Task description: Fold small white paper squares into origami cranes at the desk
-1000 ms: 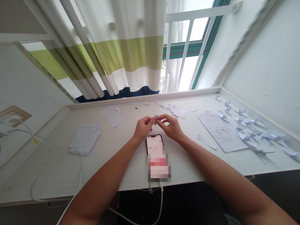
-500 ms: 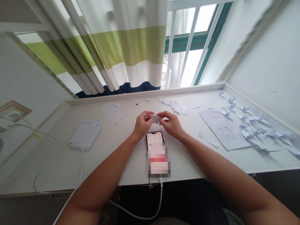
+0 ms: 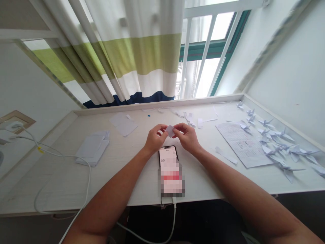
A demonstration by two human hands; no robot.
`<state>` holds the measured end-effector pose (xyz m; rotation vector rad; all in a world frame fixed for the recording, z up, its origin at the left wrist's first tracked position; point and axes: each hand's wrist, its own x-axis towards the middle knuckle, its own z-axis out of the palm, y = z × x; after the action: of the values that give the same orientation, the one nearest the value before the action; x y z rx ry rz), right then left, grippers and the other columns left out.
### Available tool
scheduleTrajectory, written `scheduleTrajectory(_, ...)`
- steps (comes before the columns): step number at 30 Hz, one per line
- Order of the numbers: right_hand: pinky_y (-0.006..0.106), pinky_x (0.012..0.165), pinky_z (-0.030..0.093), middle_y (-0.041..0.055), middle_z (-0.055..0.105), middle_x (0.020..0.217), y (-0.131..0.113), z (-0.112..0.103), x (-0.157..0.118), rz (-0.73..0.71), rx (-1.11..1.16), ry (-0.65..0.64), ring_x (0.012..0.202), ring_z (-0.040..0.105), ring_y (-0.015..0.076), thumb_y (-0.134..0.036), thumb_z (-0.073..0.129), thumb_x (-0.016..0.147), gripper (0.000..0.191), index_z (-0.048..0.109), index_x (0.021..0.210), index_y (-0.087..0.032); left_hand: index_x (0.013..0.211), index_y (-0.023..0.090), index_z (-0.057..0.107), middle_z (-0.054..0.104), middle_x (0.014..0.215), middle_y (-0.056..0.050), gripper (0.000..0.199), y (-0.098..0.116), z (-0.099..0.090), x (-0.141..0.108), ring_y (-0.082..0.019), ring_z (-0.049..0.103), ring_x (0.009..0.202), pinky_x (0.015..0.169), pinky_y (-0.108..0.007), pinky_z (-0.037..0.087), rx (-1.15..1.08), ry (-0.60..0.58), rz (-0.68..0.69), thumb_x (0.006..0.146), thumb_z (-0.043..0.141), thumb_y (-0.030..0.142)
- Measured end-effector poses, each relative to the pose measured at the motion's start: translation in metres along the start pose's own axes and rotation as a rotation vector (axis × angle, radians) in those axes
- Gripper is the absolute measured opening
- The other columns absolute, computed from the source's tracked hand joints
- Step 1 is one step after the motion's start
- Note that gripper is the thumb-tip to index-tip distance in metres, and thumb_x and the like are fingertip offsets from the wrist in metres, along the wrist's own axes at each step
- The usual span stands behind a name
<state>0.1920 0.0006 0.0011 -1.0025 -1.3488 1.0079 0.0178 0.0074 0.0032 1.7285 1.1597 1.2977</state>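
Between my two hands is a small folded piece of white paper, held up off the desk just beyond the phone. My left hand pinches its left side between thumb and fingers. On the opposite side, my right hand grips the paper's right edge with thumb and forefinger. Fine creases in the paper are too small to make out. A phone with a lit screen lies on the desk right below my hands, partly blurred out, a white cable plugged into its lower end.
Several folded paper cranes crowd the right side, some on a printed sheet. At left lie a paper stack and loose sheets. Paper scraps lie toward the back. A white cable crosses the desk's left side.
The folded paper has turned in my fingers and now shows a diamond-like face. Both hands stay close together around it. The whole view has shifted slightly.
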Motion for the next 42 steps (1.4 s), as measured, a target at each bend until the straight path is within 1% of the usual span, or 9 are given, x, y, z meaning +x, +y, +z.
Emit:
scheduleTrajectory(5, 0.035, 0.063, 0.065, 0.0035, 0.07, 0.083, 0.0013, -0.0004, 0.0006, 0.021, 0.053, -0.056, 0.075, 0.068, 0.0176, -0.053, 0.082, 0.082, 0.036, 0.068, 0.084, -0.02, 0.096, 0.024, 0.072, 0.078, 0.112, -0.006, 0.01, 0.002, 0.0008, -0.0017, -0.024, 0.071, 0.109, 0.087, -0.035, 0.056, -0.024, -0.025, 0.076, 0.086, 0.069, 0.024)
scheduleTrajectory(10, 0.034, 0.064, 0.063, 0.0022, 0.07, 0.079, -0.0027, -0.0015, -0.0014, 0.019, 0.076, -0.066, 0.072, 0.068, 0.0165, -0.048, 0.082, 0.083, 0.032, 0.067, 0.084, -0.02, 0.094, 0.021, 0.071, 0.076, 0.095, -0.004, 0.01, 0.0, -0.0004, -0.0018, -0.02, 0.07, 0.091, 0.084, -0.033, 0.056, -0.101, -0.031, 0.058, 0.085, 0.072, 0.026)
scheduleTrajectory(16, 0.032, 0.062, 0.06, 0.0033, 0.073, 0.085, -0.0041, -0.0034, -0.002, 0.004, 0.074, -0.102, 0.076, 0.069, 0.0171, -0.049, 0.081, 0.084, 0.032, 0.069, 0.09, -0.02, 0.085, 0.021, 0.072, 0.071, 0.087, -0.002, 0.009, 0.0002, -0.002, 0.0006, -0.018, 0.067, 0.085, 0.076, -0.03, 0.054, -0.107, -0.031, 0.031, 0.085, 0.072, 0.03)
scheduleTrajectory(19, 0.032, 0.064, 0.06, 0.0046, 0.076, 0.089, -0.0034, -0.0044, -0.0017, -0.007, 0.039, -0.109, 0.08, 0.071, 0.018, -0.05, 0.08, 0.085, 0.033, 0.072, 0.097, -0.02, 0.081, 0.021, 0.072, 0.071, 0.095, -0.004, 0.011, 0.0012, -0.0013, 0.001, -0.019, 0.067, 0.09, 0.079, -0.031, 0.055, -0.089, 0.031, 0.062, 0.084, 0.074, 0.032)
scheduleTrajectory(23, 0.034, 0.066, 0.061, 0.0037, 0.074, 0.082, -0.0026, -0.0046, -0.0017, -0.022, 0.008, -0.086, 0.075, 0.069, 0.0176, -0.052, 0.082, 0.084, 0.034, 0.074, 0.091, -0.02, 0.086, 0.021, 0.074, 0.075, 0.093, -0.004, 0.009, -0.0003, -0.0004, 0.0009, -0.019, 0.069, 0.09, 0.085, -0.033, 0.055, -0.096, 0.027, 0.065, 0.084, 0.074, 0.03)
scheduleTrajectory(29, 0.035, 0.064, 0.06, 0.0007, 0.07, 0.071, -0.0002, -0.0039, -0.0006, 0.003, 0.081, -0.063, 0.065, 0.067, 0.0162, -0.049, 0.085, 0.082, 0.032, 0.075, 0.091, -0.02, 0.086, 0.02, 0.075, 0.076, 0.085, -0.003, 0.014, -0.0042, 0.0018, -0.0003, -0.018, 0.069, 0.079, 0.075, -0.031, 0.054, -0.234, -0.025, -0.04, 0.086, 0.074, 0.033)
scheduleTrajectory(34, 0.035, 0.063, 0.06, -0.0029, 0.066, 0.065, 0.0002, -0.0028, 0.0002, 0.013, 0.143, -0.083, 0.06, 0.064, 0.0155, -0.044, 0.084, 0.082, 0.026, 0.074, 0.091, -0.021, 0.091, 0.019, 0.075, 0.075, 0.081, -0.003, 0.015, -0.0025, 0.0008, -0.0004, -0.017, 0.069, 0.073, 0.071, -0.029, 0.054, -0.187, -0.033, -0.032, 0.085, 0.076, 0.033)
scheduleTrajectory(38, 0.037, 0.067, 0.062, -0.0024, 0.067, 0.068, -0.0023, -0.0032, -0.0002, 0.033, 0.183, -0.125, 0.066, 0.067, 0.0167, -0.04, 0.083, 0.083, 0.023, 0.072, 0.091, -0.021, 0.093, 0.019, 0.076, 0.073, 0.076, -0.002, 0.015, -0.0046, 0.0002, -0.0006, -0.016, 0.067, 0.07, 0.066, -0.028, 0.051, -0.228, -0.048, -0.036, 0.085, 0.076, 0.032)
scheduleTrajectory(42, 0.035, 0.067, 0.061, -0.0005, 0.071, 0.073, -0.0042, -0.0044, 0.0004, 0.052, 0.188, -0.132, 0.069, 0.069, 0.0164, -0.042, 0.086, 0.08, 0.028, 0.069, 0.087, -0.021, 0.095, 0.019, 0.077, 0.073, 0.076, -0.002, 0.017, -0.0059, 0.0005, -0.0006, -0.014, 0.066, 0.068, 0.065, -0.027, 0.051, -0.245, -0.072, -0.033, 0.086, 0.078, 0.033)
